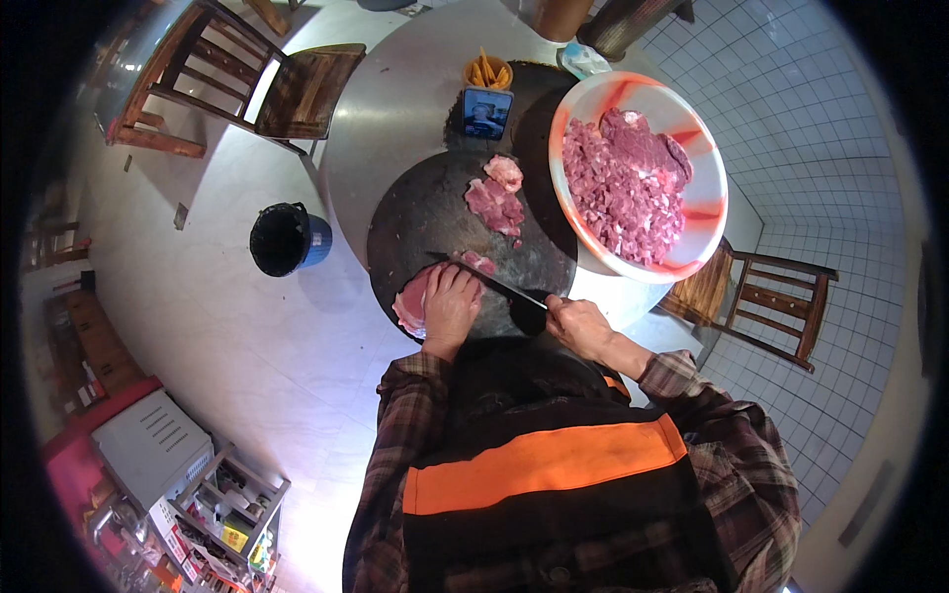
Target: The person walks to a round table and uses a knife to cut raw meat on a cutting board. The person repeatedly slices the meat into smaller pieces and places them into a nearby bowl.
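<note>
A large slab of raw meat (410, 304) lies near the front left edge of a round dark cutting board (415, 207). My left hand (452, 304) presses on it with the fingers bent. In my right hand (582, 325) is the handle of a kitchen knife (513, 289), whose blade points left just beyond my left fingertips. A small cut piece of meat (477, 261) sits at the far side of the blade. Farther back on the board rest a flat piece of meat (494, 206) and a paler, fatty lump (504, 172).
At the right, a white and orange basin (708, 185) holds diced meat (623, 200) and a larger chunk (645, 144). A phone (486, 113) leans against an orange cup (506, 74) behind the board. Left of the round metal table (363, 178), a lined bucket (317, 241) stands near a wooden chair (304, 89).
</note>
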Demonstrator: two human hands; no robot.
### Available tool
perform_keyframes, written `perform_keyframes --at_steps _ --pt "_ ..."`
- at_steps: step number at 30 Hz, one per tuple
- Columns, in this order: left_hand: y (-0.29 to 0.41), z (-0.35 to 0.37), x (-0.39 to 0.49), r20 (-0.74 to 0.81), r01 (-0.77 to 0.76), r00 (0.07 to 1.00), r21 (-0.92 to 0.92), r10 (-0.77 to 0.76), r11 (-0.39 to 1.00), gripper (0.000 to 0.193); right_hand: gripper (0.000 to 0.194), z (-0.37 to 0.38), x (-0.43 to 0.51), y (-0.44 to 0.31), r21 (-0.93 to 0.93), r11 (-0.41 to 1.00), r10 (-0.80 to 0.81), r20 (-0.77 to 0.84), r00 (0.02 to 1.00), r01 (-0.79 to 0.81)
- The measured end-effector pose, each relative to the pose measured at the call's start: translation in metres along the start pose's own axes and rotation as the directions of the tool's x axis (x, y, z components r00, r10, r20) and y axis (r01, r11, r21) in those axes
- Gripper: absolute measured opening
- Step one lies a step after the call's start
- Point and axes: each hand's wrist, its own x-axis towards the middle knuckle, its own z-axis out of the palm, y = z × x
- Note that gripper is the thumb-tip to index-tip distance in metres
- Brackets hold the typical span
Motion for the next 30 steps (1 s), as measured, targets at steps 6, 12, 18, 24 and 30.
perform_keyframes --at_steps 6,12,18,24,30 --pt "0.0 0.001 -0.002 -0.023 -0.003 1.0 -0.003 0.003 1.0 0.022 0.016 -0.006 -0.001 -0.002 0.022 0.999 -0.047 0.005 0.999 0.047" --pt "-0.002 0.004 -0.002 -0.011 -0.004 1.0 0.003 0.004 1.0 0.021 0.016 -0.005 0.015 -0.005 0.023 0.994 -0.106 0.026 0.994 0.106" --pt "-0.002 0.005 -0.002 -0.004 -0.002 1.0 0.001 0.002 1.0 0.022 0.016 -0.004 0.029 -0.007 0.017 0.998 -0.054 0.07 0.996 0.053" --pt "-0.002 0.01 -0.002 -0.032 -0.022 0.999 0.007 0.022 1.0 0.024 0.016 0.007 0.068 -0.017 0.017 0.996 -0.092 0.047 0.995 0.091" --pt "-0.003 0.005 -0.001 0.024 -0.025 0.999 0.015 0.024 1.0 0.027 0.017 0.033 0.109 -0.028 0.027 0.979 -0.195 -0.142 0.97 0.201"
